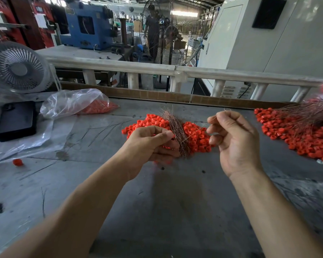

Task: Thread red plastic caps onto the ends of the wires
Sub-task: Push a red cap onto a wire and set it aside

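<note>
My left hand (153, 144) grips a thick bundle of thin copper wires (175, 131) and some red caps, just above a pile of loose red plastic caps (196, 138) on the grey table. My right hand (233, 138) is raised to the right of the bundle. Its thumb and forefinger pinch a single wire (198, 130) that runs down-left to the bundle. I cannot tell whether a cap sits on that wire.
A second heap of red caps with wires in them (295, 135) lies at the right. A clear bag of caps (78, 105), a black case (17, 120) and a white fan (17, 67) stand at the left. One stray cap (17, 162) lies near the left edge.
</note>
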{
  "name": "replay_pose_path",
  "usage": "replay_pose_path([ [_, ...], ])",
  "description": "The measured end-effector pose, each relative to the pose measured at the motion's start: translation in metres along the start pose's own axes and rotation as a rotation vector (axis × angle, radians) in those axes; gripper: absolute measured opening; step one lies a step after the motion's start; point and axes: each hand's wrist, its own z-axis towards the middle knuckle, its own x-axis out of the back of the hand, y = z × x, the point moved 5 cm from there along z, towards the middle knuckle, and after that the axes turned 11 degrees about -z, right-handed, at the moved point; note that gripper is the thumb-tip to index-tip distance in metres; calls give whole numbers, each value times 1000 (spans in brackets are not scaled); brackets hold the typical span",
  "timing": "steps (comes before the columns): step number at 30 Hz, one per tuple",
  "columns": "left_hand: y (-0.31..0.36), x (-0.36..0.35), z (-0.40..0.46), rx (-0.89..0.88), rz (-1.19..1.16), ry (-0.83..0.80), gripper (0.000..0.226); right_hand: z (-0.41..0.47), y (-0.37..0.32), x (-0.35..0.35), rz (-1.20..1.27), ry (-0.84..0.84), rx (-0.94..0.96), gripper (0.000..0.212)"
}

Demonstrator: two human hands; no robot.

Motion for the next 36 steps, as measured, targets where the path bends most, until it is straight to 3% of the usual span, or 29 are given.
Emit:
replay_pose_path([
  [8,10,12,1,-80,8,73,21,1,6,6,-71,109,-13,16],
  [17,16,28,2,-169,17,279,17,4,20,9,-272,91,-48,11],
  [21,26,34,1,-242,6,315,13,4,24,8,-411,64,-92,24],
  [24,31,29,-1,-289,28,256,12,5,23,8,-194,64,-196,46],
  [27,33,21,-2,-309,44,155,12,5,21,6,1,-45,-304,43],
  [29,33,15,-4,-321,69,84,14,0,23,-2,-87,-200,-353,30],
  [32,29,8,-4,-340,126,0,17,-11,27,-19,-282,-406,-359,29],
  [36,23,1,-3,-395,223,-67,19,-23,33,-34,-366,-469,-344,28],
])
